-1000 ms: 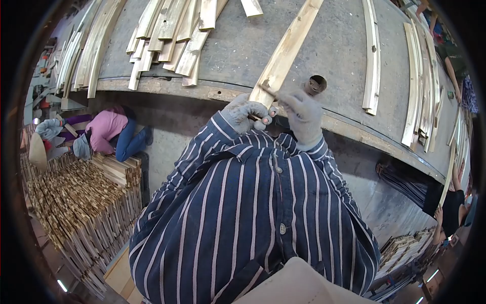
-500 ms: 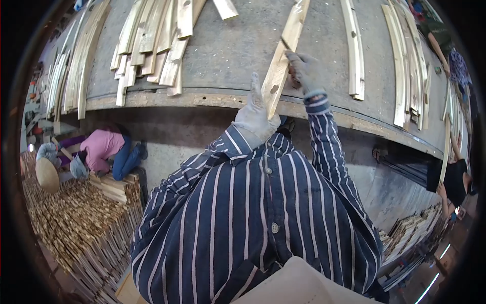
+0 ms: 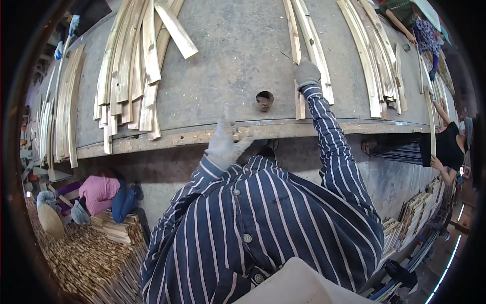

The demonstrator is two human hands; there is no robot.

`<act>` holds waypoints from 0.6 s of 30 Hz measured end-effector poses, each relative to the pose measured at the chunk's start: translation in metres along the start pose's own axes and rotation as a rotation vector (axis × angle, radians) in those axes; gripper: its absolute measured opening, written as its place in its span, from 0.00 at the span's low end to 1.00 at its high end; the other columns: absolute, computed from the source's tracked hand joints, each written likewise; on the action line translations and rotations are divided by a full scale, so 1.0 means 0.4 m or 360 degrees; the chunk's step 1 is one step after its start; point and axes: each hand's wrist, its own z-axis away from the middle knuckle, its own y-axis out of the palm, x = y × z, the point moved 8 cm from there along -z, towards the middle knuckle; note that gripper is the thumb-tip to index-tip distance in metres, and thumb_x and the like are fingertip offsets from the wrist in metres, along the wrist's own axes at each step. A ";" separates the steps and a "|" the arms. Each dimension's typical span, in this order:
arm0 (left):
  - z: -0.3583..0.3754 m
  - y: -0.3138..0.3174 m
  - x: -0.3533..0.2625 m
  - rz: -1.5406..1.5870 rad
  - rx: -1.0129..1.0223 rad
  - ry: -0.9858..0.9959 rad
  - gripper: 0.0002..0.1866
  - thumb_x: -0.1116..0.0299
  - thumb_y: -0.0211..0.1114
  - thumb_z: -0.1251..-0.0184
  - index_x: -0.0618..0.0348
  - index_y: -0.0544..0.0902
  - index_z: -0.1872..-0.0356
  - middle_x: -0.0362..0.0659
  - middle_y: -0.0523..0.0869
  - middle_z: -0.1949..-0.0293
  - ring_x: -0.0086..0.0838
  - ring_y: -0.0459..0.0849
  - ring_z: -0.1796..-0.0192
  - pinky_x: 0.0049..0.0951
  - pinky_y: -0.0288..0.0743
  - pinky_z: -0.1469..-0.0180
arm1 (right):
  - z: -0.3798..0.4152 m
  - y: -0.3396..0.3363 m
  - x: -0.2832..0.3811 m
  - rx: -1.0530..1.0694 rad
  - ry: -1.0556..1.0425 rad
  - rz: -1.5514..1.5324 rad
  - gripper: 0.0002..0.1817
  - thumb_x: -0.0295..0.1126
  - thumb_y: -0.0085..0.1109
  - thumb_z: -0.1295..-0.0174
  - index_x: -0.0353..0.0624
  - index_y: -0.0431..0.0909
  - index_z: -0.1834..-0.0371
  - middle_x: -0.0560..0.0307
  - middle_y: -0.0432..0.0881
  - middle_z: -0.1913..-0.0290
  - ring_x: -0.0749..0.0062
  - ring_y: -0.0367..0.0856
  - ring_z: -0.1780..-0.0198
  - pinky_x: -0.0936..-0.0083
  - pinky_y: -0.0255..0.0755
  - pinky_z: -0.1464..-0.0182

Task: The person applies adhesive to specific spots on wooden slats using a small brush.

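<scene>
My left hand (image 3: pixel 226 144), in a pale glove, is over the near edge of the workbench (image 3: pixel 187 136), fingers spread and holding nothing. My gloved right hand (image 3: pixel 307 74) is closed around a thin dark tool (image 3: pixel 290 58) that points up and left. It is over a narrow wooden board (image 3: pixel 299 104), and whether it also grips the board is hidden. This board lies lengthwise, beside a pair of pale boards (image 3: pixel 317 50). Between my hands, near the bench edge, is a small brown bowl (image 3: pixel 264 100), its contents dark.
Overlapping boards (image 3: pixel 124 76) lie left on the bench, more boards (image 3: pixel 372 61) right. A person in pink (image 3: pixel 99 192) bends beside stacked wood (image 3: pixel 81 258) at lower left. Another person in black (image 3: pixel 448 147) holds a long strip (image 3: pixel 432 126). More people are at upper right.
My left hand has let go of the board and moved left. The board has gone from a slant between my hands to beside the pair of boards. The bowl has come into sight; the view has shifted.
</scene>
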 end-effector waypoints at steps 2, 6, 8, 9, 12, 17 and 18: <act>0.004 -0.008 0.031 -0.0009 -0.0039 -0.0098 0.57 0.61 0.76 0.48 0.57 0.44 0.24 0.53 0.77 0.50 0.32 0.80 0.60 0.31 0.78 0.55 | -0.030 0.008 -0.019 0.0042 -0.0001 0.0059 0.16 0.43 0.56 0.40 0.44 0.80 0.58 0.46 0.86 0.65 0.50 0.86 0.60 0.54 0.78 0.60; -0.002 -0.002 0.042 -0.0043 -0.0016 -0.0173 0.57 0.61 0.77 0.50 0.58 0.46 0.24 0.50 0.78 0.53 0.30 0.80 0.61 0.30 0.78 0.56 | -0.081 0.027 -0.039 0.0029 0.0009 0.0167 0.12 0.39 0.53 0.38 0.47 0.81 0.57 0.50 0.87 0.64 0.54 0.87 0.60 0.56 0.79 0.63; -0.005 0.009 0.052 -0.0009 0.0049 -0.0245 0.56 0.62 0.77 0.50 0.58 0.47 0.24 0.48 0.78 0.55 0.29 0.80 0.62 0.29 0.78 0.58 | -0.105 0.034 -0.053 -0.0025 0.0036 0.0132 0.12 0.39 0.55 0.40 0.46 0.81 0.59 0.49 0.87 0.66 0.53 0.87 0.62 0.56 0.78 0.64; -0.004 0.008 0.057 -0.0013 0.0036 -0.0245 0.56 0.62 0.77 0.50 0.58 0.47 0.24 0.48 0.78 0.55 0.29 0.80 0.62 0.29 0.78 0.58 | -0.112 0.022 -0.053 -0.0072 0.0065 0.0104 0.12 0.39 0.56 0.42 0.46 0.82 0.61 0.49 0.86 0.67 0.52 0.86 0.63 0.56 0.77 0.65; -0.003 0.004 0.073 -0.0022 0.0009 -0.0208 0.56 0.62 0.78 0.50 0.58 0.47 0.24 0.47 0.77 0.56 0.28 0.80 0.62 0.29 0.78 0.59 | -0.118 0.014 -0.056 -0.0030 0.0092 0.0081 0.12 0.38 0.55 0.42 0.45 0.83 0.61 0.48 0.86 0.66 0.53 0.86 0.63 0.57 0.78 0.65; -0.006 -0.024 0.111 -0.0080 -0.0041 -0.0289 0.54 0.60 0.76 0.48 0.58 0.48 0.25 0.50 0.78 0.54 0.34 0.81 0.60 0.32 0.79 0.59 | -0.116 0.010 -0.064 -0.0052 0.0122 0.0053 0.16 0.41 0.52 0.40 0.47 0.83 0.56 0.46 0.86 0.61 0.51 0.86 0.57 0.54 0.78 0.57; -0.011 -0.046 0.124 -0.0093 -0.0091 -0.0331 0.54 0.60 0.76 0.48 0.58 0.48 0.25 0.50 0.78 0.54 0.34 0.81 0.60 0.32 0.79 0.59 | -0.114 0.002 -0.059 -0.0087 0.0083 0.0021 0.16 0.41 0.52 0.40 0.48 0.83 0.56 0.46 0.86 0.61 0.50 0.86 0.57 0.52 0.78 0.57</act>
